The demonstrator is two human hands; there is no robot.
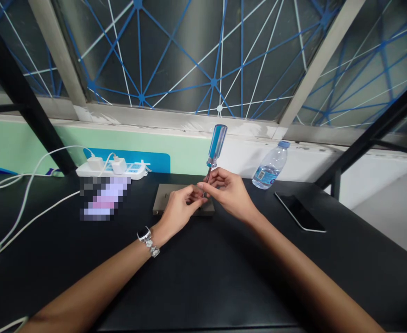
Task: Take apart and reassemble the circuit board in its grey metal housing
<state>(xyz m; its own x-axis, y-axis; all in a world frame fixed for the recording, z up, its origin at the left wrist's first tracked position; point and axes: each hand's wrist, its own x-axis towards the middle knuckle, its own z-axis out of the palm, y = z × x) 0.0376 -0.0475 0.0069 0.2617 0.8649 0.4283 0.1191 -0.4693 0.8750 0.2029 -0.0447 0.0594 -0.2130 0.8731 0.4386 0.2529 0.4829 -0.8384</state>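
Pinching the screwdriver (218,143): right hand (228,190), thumb and fingers drawn narrow around the metal shank (208,175), just below the handle; the tool stands near upright, its handle end leaning a little toward the counter's (175,282) right edge.
Left hand (179,207): curled low over the flat brown box (164,194), thumb and fingertips close to the shank's lower end; from where I stand, I cannot tell whether it grips anything.
Flat brown box: lying near the middle of the counter's far edge, beneath both hands, which cover part of its top.
Screwdriver feel: I'd judge it light and stiff, its clear-and-blue handle smooth and perhaps slippery in a damp palm; the full handle is the place for a firm hold, since the thin shank offers little purchase.
Box feel: likely rigid and fairly light, best held by its two short sides; its face may scratch.
Far edge, toward the left corner: a white power strip (139,171) carrying white plugs (118,165).
Far edge, toward the right corner: a part-filled water bottle (269,170), blue-capped.
Right edge: a phone (298,212) lying flat, dark screen up.
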